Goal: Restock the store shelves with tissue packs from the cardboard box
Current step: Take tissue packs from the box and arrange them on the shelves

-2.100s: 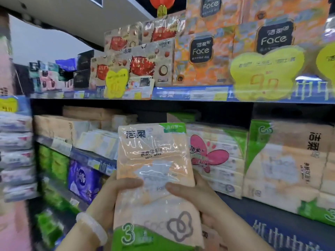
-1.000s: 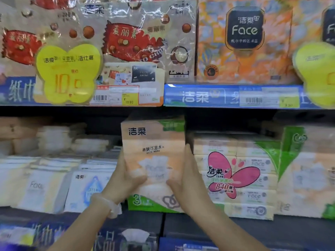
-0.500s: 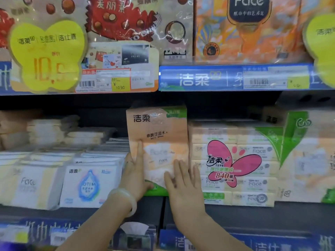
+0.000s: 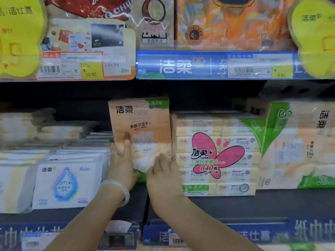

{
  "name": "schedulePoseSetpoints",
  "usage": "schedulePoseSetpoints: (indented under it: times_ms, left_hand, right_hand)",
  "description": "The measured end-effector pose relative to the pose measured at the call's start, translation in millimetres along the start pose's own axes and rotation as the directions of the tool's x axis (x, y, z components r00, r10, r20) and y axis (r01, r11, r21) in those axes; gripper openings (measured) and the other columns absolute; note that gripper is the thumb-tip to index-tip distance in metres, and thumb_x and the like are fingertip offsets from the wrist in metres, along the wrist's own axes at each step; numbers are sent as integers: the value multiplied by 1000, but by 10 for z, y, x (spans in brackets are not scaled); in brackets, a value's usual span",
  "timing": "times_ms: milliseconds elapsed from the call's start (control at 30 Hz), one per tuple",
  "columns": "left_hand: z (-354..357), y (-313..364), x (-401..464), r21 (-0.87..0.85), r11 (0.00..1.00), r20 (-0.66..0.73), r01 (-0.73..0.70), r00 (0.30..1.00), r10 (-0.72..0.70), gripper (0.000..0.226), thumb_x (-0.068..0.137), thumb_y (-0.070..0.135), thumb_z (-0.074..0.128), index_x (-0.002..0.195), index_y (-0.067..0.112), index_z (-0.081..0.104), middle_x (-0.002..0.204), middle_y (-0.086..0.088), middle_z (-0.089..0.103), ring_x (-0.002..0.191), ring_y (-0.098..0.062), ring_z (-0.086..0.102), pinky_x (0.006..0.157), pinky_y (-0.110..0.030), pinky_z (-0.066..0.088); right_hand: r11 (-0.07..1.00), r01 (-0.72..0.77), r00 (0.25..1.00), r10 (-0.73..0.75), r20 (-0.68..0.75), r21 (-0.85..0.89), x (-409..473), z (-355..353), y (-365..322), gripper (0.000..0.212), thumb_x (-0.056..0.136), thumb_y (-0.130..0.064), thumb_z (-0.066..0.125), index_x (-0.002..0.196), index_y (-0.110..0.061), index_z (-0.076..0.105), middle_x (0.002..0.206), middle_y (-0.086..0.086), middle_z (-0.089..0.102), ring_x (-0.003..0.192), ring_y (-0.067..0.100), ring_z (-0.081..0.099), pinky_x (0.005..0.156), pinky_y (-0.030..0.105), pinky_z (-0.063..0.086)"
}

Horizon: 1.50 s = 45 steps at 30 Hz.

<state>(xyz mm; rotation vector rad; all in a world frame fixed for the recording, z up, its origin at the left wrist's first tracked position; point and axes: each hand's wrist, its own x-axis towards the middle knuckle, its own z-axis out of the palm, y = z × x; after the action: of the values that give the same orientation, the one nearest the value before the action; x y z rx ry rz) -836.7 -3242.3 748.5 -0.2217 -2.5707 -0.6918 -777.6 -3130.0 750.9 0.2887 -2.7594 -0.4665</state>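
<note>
Since half a second ago the view has drawn closer to the middle shelf [image 4: 235, 201], and the orange tissue pack [image 4: 143, 124] has settled a little further back — it stands upright on the shelf, its right edge touching the bundle with the pink butterfly label [image 4: 215, 154]. The left hand [image 4: 123, 163], which lay flat along the pack's left front before, is in much the same place, fingers straight and pressing the pack's lower left; a pale bangle [image 4: 117, 189] circles that wrist. The right hand [image 4: 163, 174] has slid slightly right, its straight fingers laid on the pack's lower right corner at the seam with the butterfly bundle. Neither hand grips; both lie flat against it, close together.

Left of the pack, low white packs with a blue drop [image 4: 67, 185] reach the shelf's front edge. At the shelf's right end stands a large green-and-cream bundle [image 4: 299, 142]. Above runs a blue price rail [image 4: 215, 65] — yellow tags on it read 10.90 and 9.90.
</note>
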Motion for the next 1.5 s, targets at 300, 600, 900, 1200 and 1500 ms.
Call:
schedulePoseSetpoints:
  times_ms: [300, 600, 900, 1200, 1500]
  left_hand:
    - [-113, 64, -791, -227, 974, -99, -27, 995, 5, 104, 71, 10, 80, 148, 26, 13, 157, -11, -9, 146, -25, 0, 115, -41, 17]
    - [107, 1434, -1703, -268, 951, -8, -152, 988, 155, 98, 73, 16, 78, 146, 32, 14, 157, 1, -7, 146, -17, -3, 113, -43, 23]
    - [1223, 3827, -3149, -414, 834, 341, -365, 787, 514, 98, 80, 27, 73, 145, 38, 0, 155, 7, -22, 146, -16, -6, 115, -36, 18]
    - [2325, 5697, -4443, -516, 670, 598, -534, 334, 728, 95, 85, 26, 68, 149, 33, -3, 152, 6, -30, 146, -20, -12, 117, -38, 17]
    - [4098, 6947, -5523, -519, 618, 761, -591, 10, 649, 95, 87, 31, 64, 149, 34, -8, 153, 3, -29, 146, -27, -7, 115, -43, 23]
  right_hand:
    - [981, 118, 935, -57, -351, 155, -461, 147, 225, 52, 27, -31, 90, 74, -15, 73, 113, 13, 68, 117, 33, 58, 96, 48, 45]
    - [959, -49, 951, 130, -282, 279, -2012, 325, 1405, 46, 49, -35, 89, 87, -17, 73, 121, 14, 64, 118, 34, 57, 91, 50, 48]
    - [639, -582, 788, 596, 155, 503, -4662, 719, 3062, 61, 94, -34, 53, 147, -19, 26, 159, 2, 7, 147, 19, 0, 118, 38, 9]
    - [170, -884, 371, 821, 433, 435, -7020, 1165, 4073, 66, 90, -33, 59, 145, -15, 27, 152, 6, 28, 139, 24, 28, 111, 40, 31]
    - [-122, -982, -1, 762, 647, 143, -8606, 2459, 4957, 63, 89, -33, 59, 143, -15, 31, 144, 7, 37, 127, 25, 43, 98, 30, 38]
